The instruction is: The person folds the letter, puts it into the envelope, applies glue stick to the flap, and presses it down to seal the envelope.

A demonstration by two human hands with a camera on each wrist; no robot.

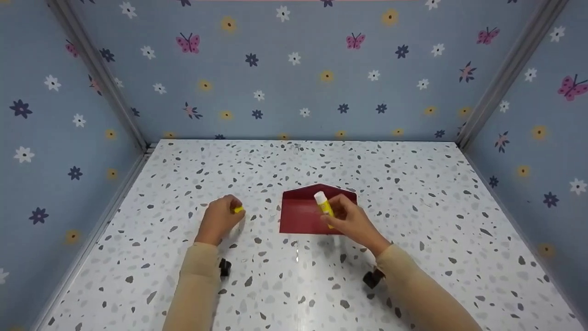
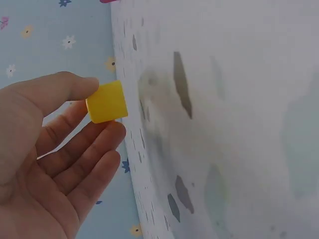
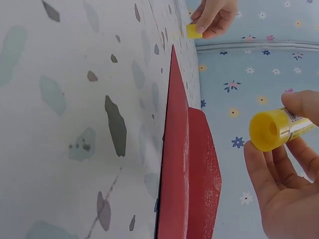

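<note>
My right hand grips a glue stick above the red envelope, with its white end pointing up and away. In the right wrist view the yellow base of the glue stick faces the camera, between thumb and fingers. To the left, my left hand pinches a small yellow cap between thumb and fingers, just above the table. The red envelope lies on the table with its flap raised at the far side. Part of the envelope is hidden behind my right hand.
The speckled white table is enclosed by blue patterned panels at the back and both sides. Dark wrist devices sit beside both wrists, close over the tabletop.
</note>
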